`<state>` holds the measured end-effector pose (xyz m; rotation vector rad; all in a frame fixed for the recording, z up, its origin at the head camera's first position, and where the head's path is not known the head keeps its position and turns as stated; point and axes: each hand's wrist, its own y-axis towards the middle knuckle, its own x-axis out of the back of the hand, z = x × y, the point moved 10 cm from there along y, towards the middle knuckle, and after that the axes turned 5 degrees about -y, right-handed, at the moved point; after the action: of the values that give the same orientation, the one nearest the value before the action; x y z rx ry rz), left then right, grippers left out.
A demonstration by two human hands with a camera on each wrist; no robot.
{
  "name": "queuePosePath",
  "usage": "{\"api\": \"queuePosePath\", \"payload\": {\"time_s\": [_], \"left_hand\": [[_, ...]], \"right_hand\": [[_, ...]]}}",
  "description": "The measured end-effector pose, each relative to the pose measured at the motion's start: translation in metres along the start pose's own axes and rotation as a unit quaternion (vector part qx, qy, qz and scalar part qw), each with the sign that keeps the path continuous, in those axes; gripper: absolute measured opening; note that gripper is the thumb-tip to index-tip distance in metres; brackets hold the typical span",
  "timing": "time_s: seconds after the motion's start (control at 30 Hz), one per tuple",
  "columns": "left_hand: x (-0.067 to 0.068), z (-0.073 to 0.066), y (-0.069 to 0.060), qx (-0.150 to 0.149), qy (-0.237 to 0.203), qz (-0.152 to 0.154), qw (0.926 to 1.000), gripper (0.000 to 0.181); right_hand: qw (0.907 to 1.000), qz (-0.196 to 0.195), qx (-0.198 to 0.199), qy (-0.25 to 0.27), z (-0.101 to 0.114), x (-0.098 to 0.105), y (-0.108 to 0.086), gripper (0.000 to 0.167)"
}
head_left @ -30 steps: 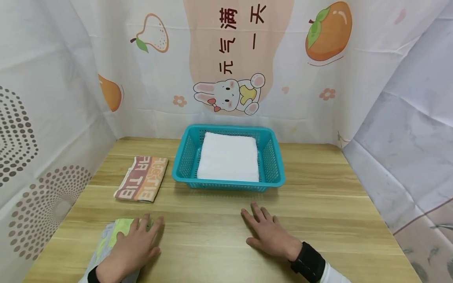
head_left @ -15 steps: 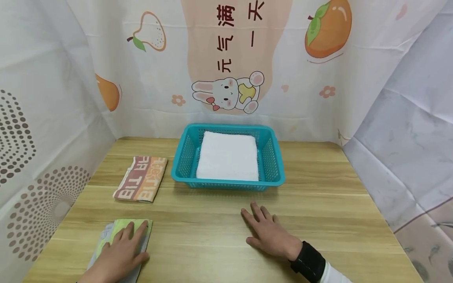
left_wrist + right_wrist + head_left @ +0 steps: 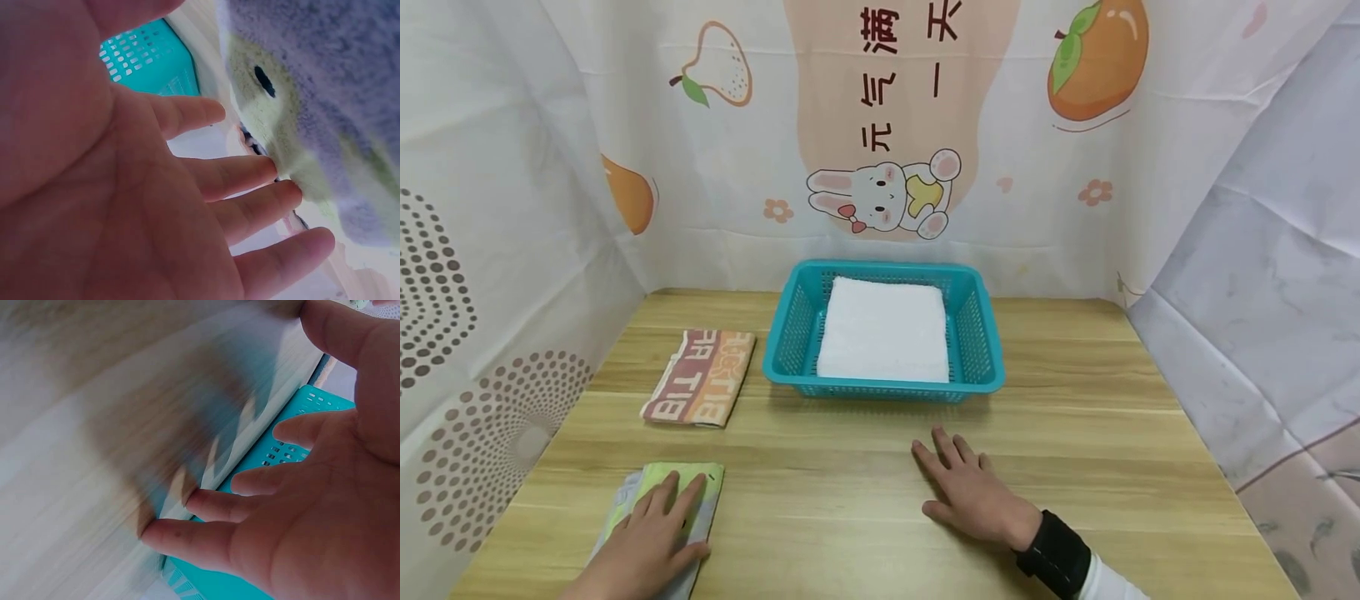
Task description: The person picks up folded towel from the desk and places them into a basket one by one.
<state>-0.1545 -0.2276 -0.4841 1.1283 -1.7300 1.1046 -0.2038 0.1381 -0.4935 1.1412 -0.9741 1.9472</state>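
Folded grey-and-green plush cloth towel (image 3: 702,515) is located at the near left of the wood-grain counter (image 3: 820,483), partly covered by the left hand (image 3: 643,533). Left fingers are extended over it; nothing gripped. Right hand (image 3: 973,496) is rested on the counter, fingers spread, nothing held.

Handling, as judged: light, soft, limp, grippy nap, not fragile. Layers could slide apart if only the top one is pinched; best taken through all layers at opposite edges, or supported from below.

Count: three folded towels. One grey-and-green; one pink-and-orange lettered cloth towel (image 3: 703,379), laid flat beyond it, apart; one white fluffy cloth towel (image 3: 883,329), laid flat inside the basket. One basket: teal, rectangular, perforated plastic basket (image 3: 880,388). Two hands. Layers per towel can't be counted.
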Motion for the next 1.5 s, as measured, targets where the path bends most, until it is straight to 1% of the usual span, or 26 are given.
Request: {"api": "queuePosePath", "payload": {"time_s": [0.1,0.17,0.3,0.43,0.63,0.73,0.8,0.87,0.9,0.97,1.0,1.03,1.07,1.1,1.13,1.17,1.2,1.23,1.27,1.33,1.37,1.4,1.43,1.5], "left_hand": [[0.001,0.005,-0.002,0.000,0.001,-0.003,1.0000,0.089],[0.000,0.010,-0.004,0.009,0.000,0.002,1.0000,0.089],[-0.006,0.022,-0.006,0.040,-0.012,0.028,0.9987,0.092],[-0.007,0.030,-0.007,0.053,-0.036,0.044,0.9970,0.093],[-0.005,0.047,-0.009,0.045,-0.055,0.059,0.9958,0.096],[-0.006,0.052,-0.008,0.026,-0.093,0.067,0.9931,0.094],[-0.007,0.053,-0.006,0.008,-0.122,0.066,0.9903,0.093],[-0.007,0.052,-0.004,-0.015,-0.133,0.053,0.9896,0.091],[-0.007,0.051,-0.003,-0.024,-0.129,0.042,0.9905,0.090],[-0.005,0.049,-0.001,-0.037,-0.122,0.010,0.9917,0.088],[-0.003,0.048,0.000,-0.046,-0.115,-0.011,0.9922,0.086],[-0.002,0.046,-0.001,-0.062,-0.107,-0.038,0.9916,0.086],[-0.001,0.044,-0.001,-0.072,-0.101,-0.061,0.9903,0.089],[0.000,0.042,-0.003,-0.085,-0.099,-0.085,0.9879,0.091],[0.000,0.041,-0.003,-0.088,-0.101,-0.098,0.9862,0.095],[-0.001,0.041,-0.003,-0.084,-0.099,-0.099,0.9866,0.095],[-0.002,0.041,-0.002,-0.079,-0.102,-0.090,0.9876,0.095],[-0.004,0.042,0.000,-0.068,-0.109,-0.073,0.9890,0.095],[-0.006,0.044,0.002,-0.047,-0.118,-0.047,0.9907,0.095],[-0.011,0.047,0.005,-0.007,-0.129,0.006,0.9916,0.089],[-0.013,0.048,0.006,0.003,-0.133,0.026,0.9908,0.085],[-0.013,0.047,0.007,0.006,-0.135,0.036,0.9901,0.085],[-0.012,0.045,0.008,0.004,-0.135,0.037,0.9901,0.085],[-0.010,0.042,0.009,-0.004,-0.129,0.031,0.9911,0.086]], "right_hand": [[1.0000,0.002,-0.002,0.004,0.000,0.000,0.000,0.075],[1.0000,0.004,-0.003,0.008,0.000,0.000,-0.001,0.075],[0.9999,0.010,-0.004,0.012,0.000,-0.002,-0.002,0.074],[0.9999,0.015,-0.003,0.003,0.000,-0.003,-0.002,0.071],[0.9999,0.011,0.000,0.001,0.001,-0.002,0.001,0.070],[0.9999,0.012,-0.001,0.002,0.001,-0.002,0.001,0.070],[0.9999,0.016,-0.003,0.002,0.001,-0.003,0.000,0.070],[0.9998,0.019,-0.004,0.001,0.001,-0.004,-0.001,0.070],[0.9998,0.019,-0.004,0.000,0.001,-0.004,0.000,0.070],[0.9998,0.019,-0.004,0.000,0.001,-0.004,0.000,0.070],[0.9998,0.019,-0.004,0.000,0.001,-0.004,0.000,0.070],[0.9998,0.019,-0.005,-0.001,0.001,-0.003,0.000,0.070],[0.9998,0.020,-0.006,-0.001,0.001,-0.003,0.000,0.070],[0.9998,0.021,-0.008,-0.002,0.001,-0.003,0.001,0.070],[0.9997,0.022,-0.009,-0.003,0.001,-0.003,0.001,0.070],[0.9997,0.023,-0.011,-0.004,0.000,-0.003,0.001,0.071],[0.9996,0.024,-0.012,-0.005,0.000,-0.002,0.001,0.071],[0.9996,0.025,-0.014,-0.006,0.000,-0.002,0.002,0.071],[0.9995,0.026,-0.015,-0.007,0.000,-0.002,0.002,0.071],[0.9995,0.027,-0.015,-0.006,0.000,-0.001,0.003,0.071],[0.9995,0.028,-0.016,-0.006,0.000,-0.002,0.003,0.071],[0.9995,0.028,-0.015,-0.005,0.000,-0.002,0.003,0.071],[0.9995,0.027,-0.015,-0.005,0.000,-0.002,0.003,0.071],[0.9996,0.024,-0.012,-0.004,0.001,-0.003,0.003,0.071]]}}
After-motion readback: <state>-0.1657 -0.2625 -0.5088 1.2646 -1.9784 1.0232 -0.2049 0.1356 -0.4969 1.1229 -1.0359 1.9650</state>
